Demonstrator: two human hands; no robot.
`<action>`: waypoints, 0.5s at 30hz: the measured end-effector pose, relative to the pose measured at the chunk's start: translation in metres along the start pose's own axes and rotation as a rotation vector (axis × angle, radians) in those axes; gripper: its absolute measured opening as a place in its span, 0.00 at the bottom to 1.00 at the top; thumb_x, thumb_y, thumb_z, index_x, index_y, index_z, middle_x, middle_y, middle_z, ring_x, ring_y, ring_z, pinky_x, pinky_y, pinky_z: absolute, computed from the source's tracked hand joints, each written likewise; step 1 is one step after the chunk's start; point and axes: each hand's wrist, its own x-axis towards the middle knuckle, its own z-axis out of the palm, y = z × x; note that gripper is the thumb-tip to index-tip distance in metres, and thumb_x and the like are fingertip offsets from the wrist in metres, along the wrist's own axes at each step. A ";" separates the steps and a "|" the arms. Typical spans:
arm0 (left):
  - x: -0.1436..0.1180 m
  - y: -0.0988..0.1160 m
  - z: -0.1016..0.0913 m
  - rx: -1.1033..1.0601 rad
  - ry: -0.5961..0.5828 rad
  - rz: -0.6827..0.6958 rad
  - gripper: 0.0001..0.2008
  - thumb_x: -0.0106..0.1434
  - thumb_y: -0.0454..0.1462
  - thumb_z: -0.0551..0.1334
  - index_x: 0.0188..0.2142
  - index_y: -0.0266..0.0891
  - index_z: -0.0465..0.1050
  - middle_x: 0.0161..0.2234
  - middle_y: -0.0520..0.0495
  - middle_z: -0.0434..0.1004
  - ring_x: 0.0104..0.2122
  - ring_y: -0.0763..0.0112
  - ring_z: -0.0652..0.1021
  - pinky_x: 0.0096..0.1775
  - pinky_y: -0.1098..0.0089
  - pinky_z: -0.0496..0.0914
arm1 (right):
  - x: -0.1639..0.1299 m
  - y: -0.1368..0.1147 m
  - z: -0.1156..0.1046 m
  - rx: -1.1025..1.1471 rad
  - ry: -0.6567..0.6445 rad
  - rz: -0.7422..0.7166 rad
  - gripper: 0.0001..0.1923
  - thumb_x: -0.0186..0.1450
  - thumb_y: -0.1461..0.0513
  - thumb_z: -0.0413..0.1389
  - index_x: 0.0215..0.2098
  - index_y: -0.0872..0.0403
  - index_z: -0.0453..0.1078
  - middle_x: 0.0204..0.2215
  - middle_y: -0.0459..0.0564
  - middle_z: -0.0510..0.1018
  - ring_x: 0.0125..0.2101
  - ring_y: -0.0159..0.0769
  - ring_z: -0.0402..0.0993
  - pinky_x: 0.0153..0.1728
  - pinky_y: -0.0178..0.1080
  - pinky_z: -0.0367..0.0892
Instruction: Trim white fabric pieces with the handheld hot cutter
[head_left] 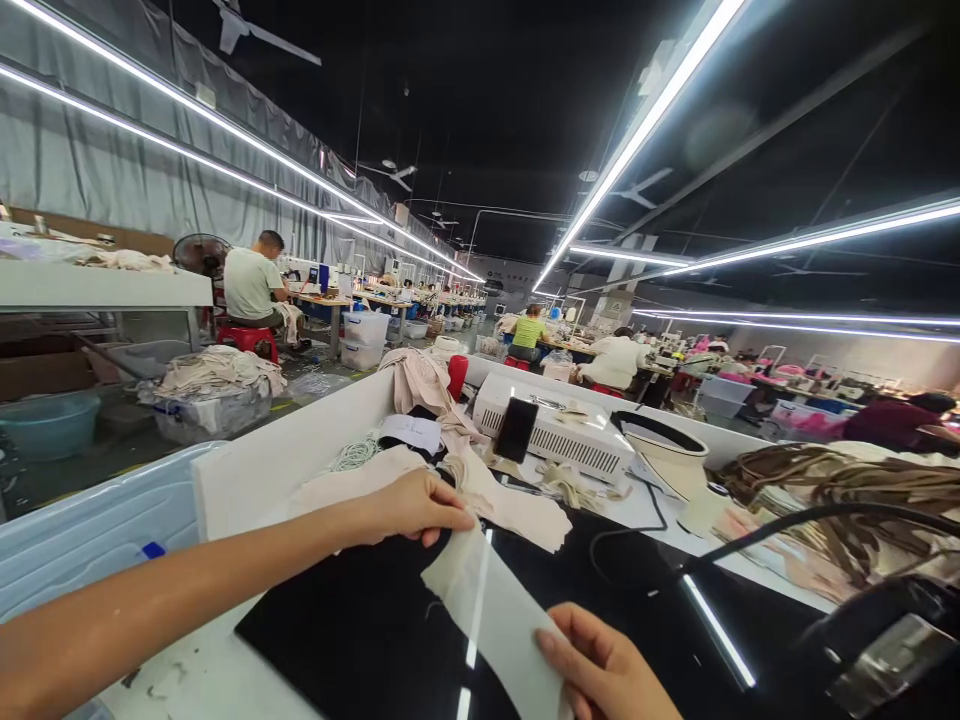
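Observation:
My left hand (420, 510) pinches the upper end of a pale fabric strip (491, 605) between thumb and fingers. Lower down, my right hand (604, 665) grips the strip's other end, thumb on top. The strip slants between both hands over a glossy black panel (360, 630) that reflects the ceiling lights. Just beyond my left hand lie cream fabric pieces (525, 505), a labelled dark item (411, 432) and a tangle of light green cord (355, 455).
Toward the back of the table stand a vented white box (559, 430), a black phone (517, 430) and a visor-like item (667, 455). A black cable (810, 515) arches over brown and cream strips (810, 480) at right. A blue tub (142, 520) sits left; several people work beyond.

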 end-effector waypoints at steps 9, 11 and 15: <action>0.104 0.016 -0.033 0.157 0.271 0.332 0.13 0.67 0.40 0.64 0.44 0.34 0.84 0.42 0.43 0.85 0.40 0.66 0.81 0.39 0.72 0.72 | 0.106 -0.037 -0.043 -0.186 0.487 -0.332 0.27 0.62 0.39 0.58 0.43 0.52 0.74 0.42 0.54 0.83 0.44 0.47 0.80 0.49 0.47 0.73; 0.111 0.005 -0.032 0.240 0.275 0.379 0.11 0.67 0.38 0.64 0.43 0.36 0.85 0.45 0.44 0.86 0.44 0.63 0.81 0.45 0.70 0.72 | 0.122 -0.029 -0.045 -0.284 0.505 -0.391 0.24 0.65 0.41 0.57 0.42 0.52 0.74 0.42 0.54 0.82 0.45 0.47 0.78 0.52 0.50 0.70; 0.110 -0.035 -0.026 0.424 0.184 0.410 0.08 0.67 0.35 0.65 0.38 0.38 0.86 0.42 0.46 0.87 0.44 0.62 0.82 0.49 0.69 0.70 | 0.135 -0.004 -0.044 -0.458 0.372 -0.460 0.21 0.69 0.45 0.58 0.40 0.54 0.75 0.39 0.50 0.81 0.41 0.41 0.78 0.50 0.50 0.71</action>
